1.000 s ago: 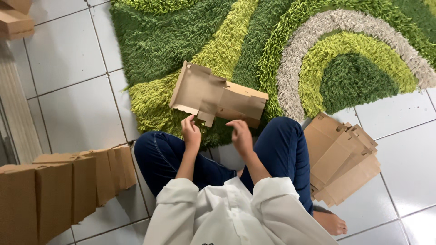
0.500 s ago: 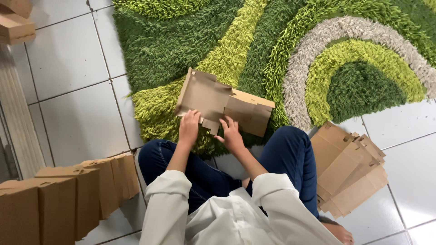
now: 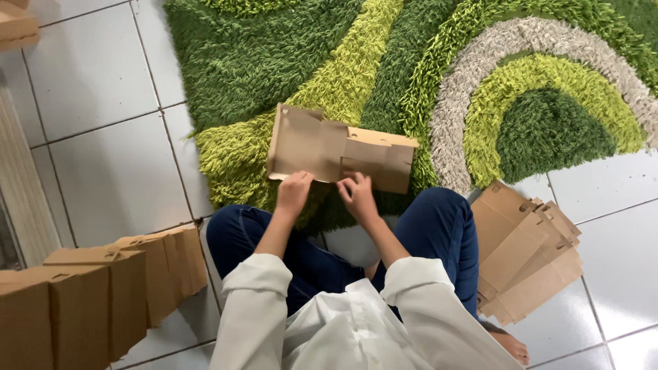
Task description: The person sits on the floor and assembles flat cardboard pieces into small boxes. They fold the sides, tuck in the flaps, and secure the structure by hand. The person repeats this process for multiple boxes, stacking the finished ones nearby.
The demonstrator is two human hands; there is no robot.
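Half-folded cardboard box pinched along its near edge by left hand and right hand, over green shag rug on white tiled floor.

Person wears a white long-sleeved shirt with sleeves pushed back above the wrists, dark blue jeans, bare left hand, bare right hand and one bare foot.
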